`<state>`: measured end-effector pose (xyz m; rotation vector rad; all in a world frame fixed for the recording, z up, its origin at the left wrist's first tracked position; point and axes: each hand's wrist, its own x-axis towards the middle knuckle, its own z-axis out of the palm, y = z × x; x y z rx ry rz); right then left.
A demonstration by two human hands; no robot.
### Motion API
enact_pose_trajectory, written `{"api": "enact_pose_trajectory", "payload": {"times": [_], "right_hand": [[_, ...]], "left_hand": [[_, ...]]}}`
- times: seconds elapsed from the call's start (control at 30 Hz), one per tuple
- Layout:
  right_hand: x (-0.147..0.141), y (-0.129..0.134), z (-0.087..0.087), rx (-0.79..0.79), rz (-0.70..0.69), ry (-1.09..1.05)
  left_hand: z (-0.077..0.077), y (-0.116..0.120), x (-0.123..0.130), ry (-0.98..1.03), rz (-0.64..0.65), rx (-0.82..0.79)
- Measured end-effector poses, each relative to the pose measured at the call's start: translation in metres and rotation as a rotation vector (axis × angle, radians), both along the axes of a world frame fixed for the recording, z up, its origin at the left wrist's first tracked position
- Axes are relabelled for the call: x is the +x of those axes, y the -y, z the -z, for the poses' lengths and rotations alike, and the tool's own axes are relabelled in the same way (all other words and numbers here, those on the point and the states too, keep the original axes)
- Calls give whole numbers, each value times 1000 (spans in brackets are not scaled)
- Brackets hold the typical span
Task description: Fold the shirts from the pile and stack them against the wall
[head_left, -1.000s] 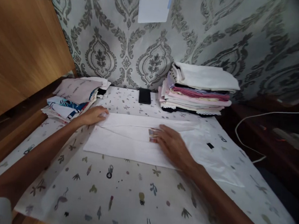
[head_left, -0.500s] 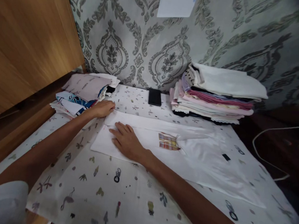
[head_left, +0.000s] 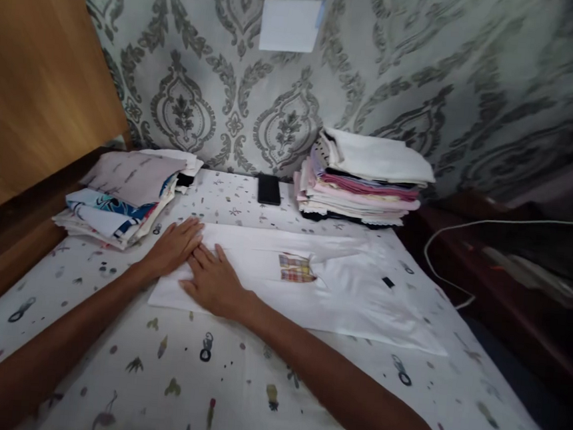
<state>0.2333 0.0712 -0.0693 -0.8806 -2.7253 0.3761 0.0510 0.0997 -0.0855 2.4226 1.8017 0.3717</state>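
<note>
Two clothes stacks (head_left: 364,188), black slab (head_left: 269,190) near white garment (head_left: 329,299); left hand (head_left: 176,244), right hand (head_left: 217,284) flat, grip unclenched.

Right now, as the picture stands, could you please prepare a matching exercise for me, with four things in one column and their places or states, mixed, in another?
Things:
1. Flat white cloth garment
2. Thin black rectangular object
3. Tall stack of folded clothes
4. White rectangular sheet

Places or states:
A. Topped by a white cloth
B. On the patterned wall
C. Under the right hand
D. Between the tall stack and a lower clothes pile

Pairs: 1-C, 2-D, 3-A, 4-B
</note>
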Motion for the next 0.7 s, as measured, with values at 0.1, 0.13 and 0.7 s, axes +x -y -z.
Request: {"api": "enact_pose_trajectory", "payload": {"times": [0.1, 0.13, 0.7], "right_hand": [[-7, 4, 3, 20, 40, -5], [-9, 6, 3, 27, 55, -3], [-37, 60, -30, 134, -8, 76]], "left_hand": [[3, -6, -6, 12, -13, -2], [2, -10, -8, 28, -16, -6], [-52, -53, -24, 424, -295, -279]]}}
